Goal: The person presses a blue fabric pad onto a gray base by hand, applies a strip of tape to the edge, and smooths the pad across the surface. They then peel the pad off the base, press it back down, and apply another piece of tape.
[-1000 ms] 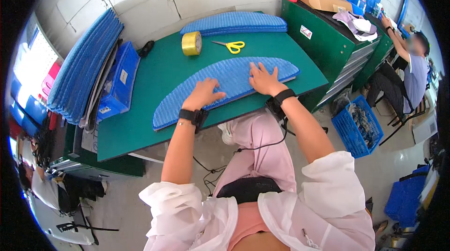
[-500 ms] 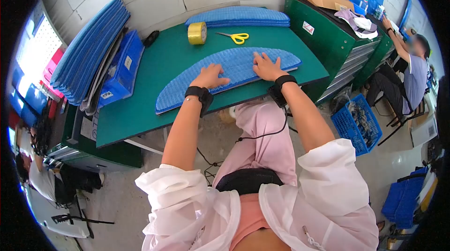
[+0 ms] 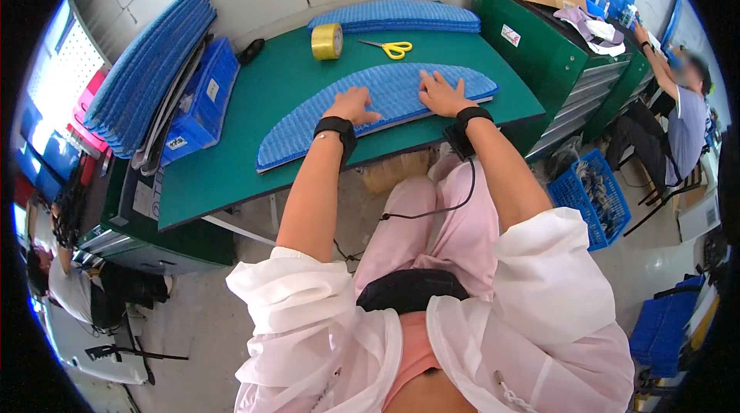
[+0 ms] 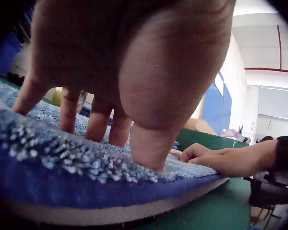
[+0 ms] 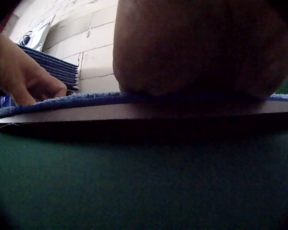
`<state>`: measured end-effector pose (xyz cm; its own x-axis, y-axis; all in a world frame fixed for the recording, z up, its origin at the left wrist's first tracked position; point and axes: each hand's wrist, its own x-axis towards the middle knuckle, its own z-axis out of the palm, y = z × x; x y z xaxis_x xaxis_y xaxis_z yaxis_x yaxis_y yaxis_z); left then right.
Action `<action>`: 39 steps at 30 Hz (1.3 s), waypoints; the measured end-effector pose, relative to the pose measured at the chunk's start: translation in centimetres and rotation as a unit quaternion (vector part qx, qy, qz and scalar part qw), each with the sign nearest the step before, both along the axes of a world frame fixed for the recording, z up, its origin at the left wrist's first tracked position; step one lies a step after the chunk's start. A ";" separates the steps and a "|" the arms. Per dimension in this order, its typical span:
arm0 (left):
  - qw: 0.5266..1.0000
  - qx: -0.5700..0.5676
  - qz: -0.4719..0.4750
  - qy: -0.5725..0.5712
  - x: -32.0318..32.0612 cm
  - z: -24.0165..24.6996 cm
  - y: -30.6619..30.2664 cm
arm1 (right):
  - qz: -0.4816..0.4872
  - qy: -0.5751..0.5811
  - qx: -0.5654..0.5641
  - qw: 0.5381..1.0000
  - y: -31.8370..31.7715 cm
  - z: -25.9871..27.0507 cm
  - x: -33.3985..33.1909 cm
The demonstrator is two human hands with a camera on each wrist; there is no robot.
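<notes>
A blue, half-moon plush pad (image 3: 397,92) with a pale underside lies along the near edge of the green table. On its middle, my left hand (image 3: 354,107) presses down with the fingertips and thumb tip, the palm raised above the pile, as the left wrist view shows. Toward the pad's right end rests my right hand (image 3: 442,95), fingers spread over the plush. In the right wrist view its heel sits at the pad's straight edge and hides its own fingers. Neither hand grips anything.
Beyond the pad are a yellow tape roll (image 3: 327,41), yellow-handled scissors (image 3: 396,49) and more blue pads (image 3: 393,16) by the wall. At left, stacked pads (image 3: 150,74) lean beside a blue bin (image 3: 202,109). A green cabinet (image 3: 532,66) stands right; another person sits beyond.
The head view has shifted, so the table appears higher. My left hand has slid slightly rightward along the pad; my right hand stays near its right end. My legs have moved under the table.
</notes>
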<state>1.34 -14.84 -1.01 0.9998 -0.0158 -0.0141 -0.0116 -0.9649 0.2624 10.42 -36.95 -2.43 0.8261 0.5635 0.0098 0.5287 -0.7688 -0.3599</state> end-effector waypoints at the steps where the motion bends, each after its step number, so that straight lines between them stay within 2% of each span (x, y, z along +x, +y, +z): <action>1: 1.000 0.002 -0.001 0.002 -0.1 0.1 -0.1 | -0.001 0.002 0.002 1.000 0.1 0.1 -0.2; 4: 1.000 -0.008 -0.003 -0.008 -0.2 0.1 -0.1 | -0.007 -0.009 0.009 1.000 0.0 -0.1 -0.2; 6: 0.998 -0.062 0.013 0.009 -0.1 -0.1 0.0 | -0.009 -0.009 0.016 1.000 0.0 -0.3 0.0; 16: 1.000 -0.011 0.007 0.002 -0.1 0.1 0.0 | -0.019 0.013 -0.005 1.000 0.2 -0.2 -0.1; 18: 0.998 -0.061 0.008 0.028 0.2 0.1 0.3 | -0.010 0.006 0.014 1.000 0.1 -0.2 0.0; 31: 0.998 -0.055 0.016 0.023 0.1 0.4 0.0 | -0.016 -0.002 0.000 1.000 0.2 0.2 -0.5; 36: 1.000 -0.013 0.000 0.001 0.0 0.3 0.1 | -0.017 -0.015 0.010 1.000 0.2 -0.4 -0.2; 39: 0.999 -0.053 -0.001 0.010 -0.2 0.7 0.0 | -0.013 -0.019 0.027 0.999 0.2 -0.6 -0.1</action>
